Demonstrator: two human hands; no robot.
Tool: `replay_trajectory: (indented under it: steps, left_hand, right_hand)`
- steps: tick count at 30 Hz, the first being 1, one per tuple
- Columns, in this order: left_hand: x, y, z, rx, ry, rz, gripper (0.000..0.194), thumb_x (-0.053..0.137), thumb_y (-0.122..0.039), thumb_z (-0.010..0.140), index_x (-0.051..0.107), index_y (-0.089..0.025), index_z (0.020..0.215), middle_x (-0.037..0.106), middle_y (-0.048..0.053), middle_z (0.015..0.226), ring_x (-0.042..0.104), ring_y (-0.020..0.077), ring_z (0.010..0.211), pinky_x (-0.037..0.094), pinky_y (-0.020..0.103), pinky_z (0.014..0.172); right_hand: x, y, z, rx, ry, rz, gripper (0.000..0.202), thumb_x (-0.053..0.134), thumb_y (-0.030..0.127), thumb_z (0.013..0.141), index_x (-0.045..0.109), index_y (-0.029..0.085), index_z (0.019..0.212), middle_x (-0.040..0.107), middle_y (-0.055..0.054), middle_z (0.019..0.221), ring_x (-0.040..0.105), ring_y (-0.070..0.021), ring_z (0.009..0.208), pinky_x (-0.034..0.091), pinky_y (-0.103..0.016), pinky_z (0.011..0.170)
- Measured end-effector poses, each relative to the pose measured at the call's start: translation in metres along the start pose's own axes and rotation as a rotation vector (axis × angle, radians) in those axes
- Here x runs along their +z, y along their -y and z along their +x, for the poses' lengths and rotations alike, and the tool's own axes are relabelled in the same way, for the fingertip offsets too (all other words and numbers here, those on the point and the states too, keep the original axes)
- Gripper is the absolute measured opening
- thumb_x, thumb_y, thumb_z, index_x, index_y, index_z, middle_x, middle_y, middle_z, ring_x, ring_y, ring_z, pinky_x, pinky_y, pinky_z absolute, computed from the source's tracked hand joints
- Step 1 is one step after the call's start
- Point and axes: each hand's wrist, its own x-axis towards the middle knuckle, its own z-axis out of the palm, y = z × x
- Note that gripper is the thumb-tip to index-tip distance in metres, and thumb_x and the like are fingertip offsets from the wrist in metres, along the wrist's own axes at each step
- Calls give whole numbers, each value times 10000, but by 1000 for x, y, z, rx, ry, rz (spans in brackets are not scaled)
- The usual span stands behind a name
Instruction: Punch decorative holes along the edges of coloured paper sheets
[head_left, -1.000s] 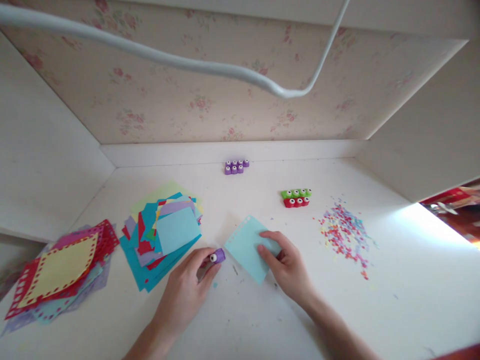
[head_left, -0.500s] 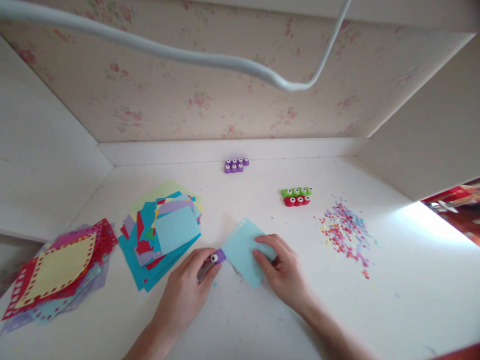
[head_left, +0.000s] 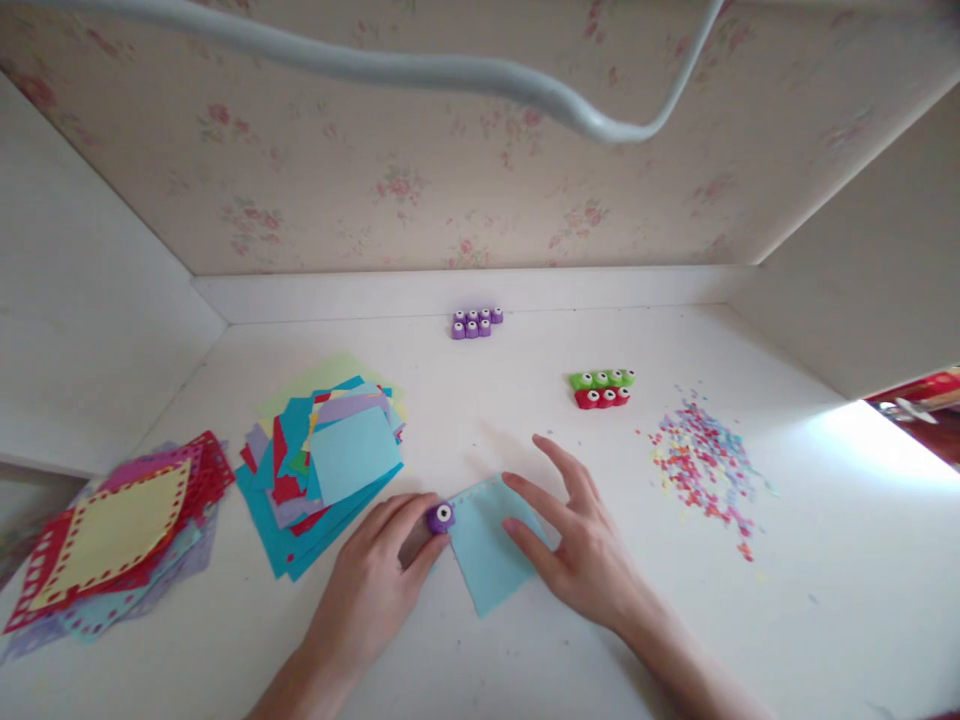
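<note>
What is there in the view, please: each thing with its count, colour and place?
punch: one, purple, in the left hand
paper sheet: one, light blue, under the right hand
back punches: seven, purple, near the wall
green punches: four, right of centre
red punches: three, before the green ones
paper pile: uncounted, mixed, left
hole-edged sheets: uncounted, mixed, far left
paper bits: uncountable, mixed, right
table: one, white, below everything
cable: one, white, top
wallpaper: beige with pink flowers, back
blurred things: uncounted, mostly red, right edge
left hand: one, around the punch
right hand: one, fingers spread
</note>
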Motion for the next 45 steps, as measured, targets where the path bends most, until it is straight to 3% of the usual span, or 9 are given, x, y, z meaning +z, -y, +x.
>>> replay_trajectory:
  steps: [4,7,45]
  left_hand:
    - [-2,-2,0,-2,30,21,294,616,-303,919,581,-248,1206,685,51,1115,647,216,1044,533,362,939]
    - [-2,-1,0,-7,47,19,280,604,-293,927,584,-251,1204,690,47,1111,650,209,1040,532,353,939]
    - [0,4,0,34,36,86,268,605,-330,922,607,-252,1178,713,57,1082,688,218,989,575,342,879]
  right_hand:
    - [3,-5,1,-131,253,-70,383,541,314,953,568,287,1335,520,-71,1442,450,-293,1347,315,-596,1135]
    - [4,-4,2,-121,312,-74,371,505,329,974,568,272,1335,545,-54,1425,453,-279,1352,276,-595,1155]
    - [-2,-2,5,-67,325,28,339,489,430,982,601,296,1273,557,-11,1415,447,-254,1352,195,-547,1198]
